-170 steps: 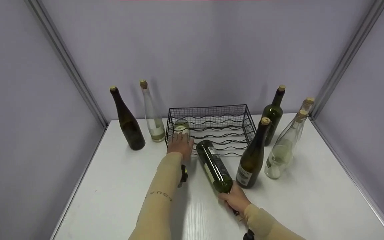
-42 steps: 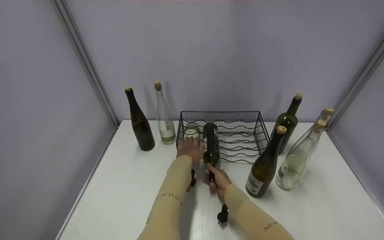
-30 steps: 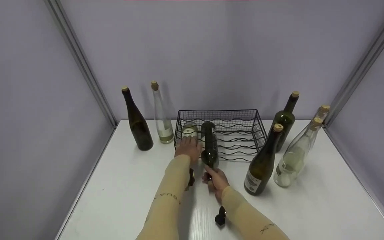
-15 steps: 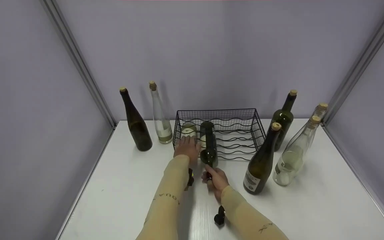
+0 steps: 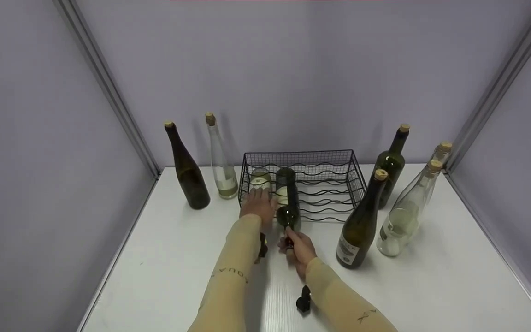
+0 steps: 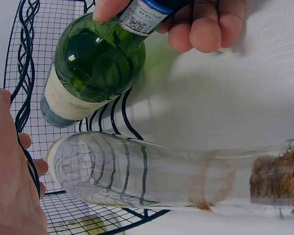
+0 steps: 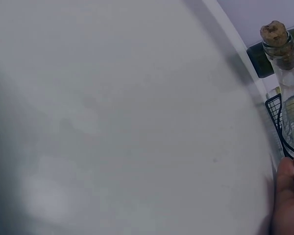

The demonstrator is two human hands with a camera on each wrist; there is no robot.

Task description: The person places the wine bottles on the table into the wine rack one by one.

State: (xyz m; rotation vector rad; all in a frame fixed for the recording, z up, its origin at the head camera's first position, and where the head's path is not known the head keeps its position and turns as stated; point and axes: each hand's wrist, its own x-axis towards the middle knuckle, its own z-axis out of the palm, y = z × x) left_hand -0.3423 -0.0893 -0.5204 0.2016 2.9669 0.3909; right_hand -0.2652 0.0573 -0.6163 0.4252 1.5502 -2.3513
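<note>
A green wine bottle (image 5: 287, 193) lies base-first in the black wire wine rack (image 5: 323, 203), neck toward me. My right hand (image 5: 298, 249) grips that neck just outside the rack's front. In the left wrist view the thumb and fingertips are around the labelled neck of the green bottle (image 6: 100, 58). Left of it lies a clear corked bottle (image 6: 186, 171), partly hidden from the head view. My left hand (image 5: 258, 205) rests with outstretched fingers on the rack's front left, above the clear bottle. The right wrist view catches only part of the right hand (image 7: 289, 205).
A dark bottle (image 5: 191, 184) and a clear bottle (image 5: 223, 170) stand left of the rack. On the right stand a brown-green bottle (image 5: 357, 230), a green bottle (image 5: 391, 163) and two clear ones, the nearer clear bottle (image 5: 399, 228) overlapping the other. Walls (image 5: 265, 69) enclose the white table (image 5: 164, 276).
Earlier the right hand held the green wine bottle aslant in front of the rack; it now lies inside, beside the clear bottle. The left hand has stayed on the rack. Little moves in the last second.
</note>
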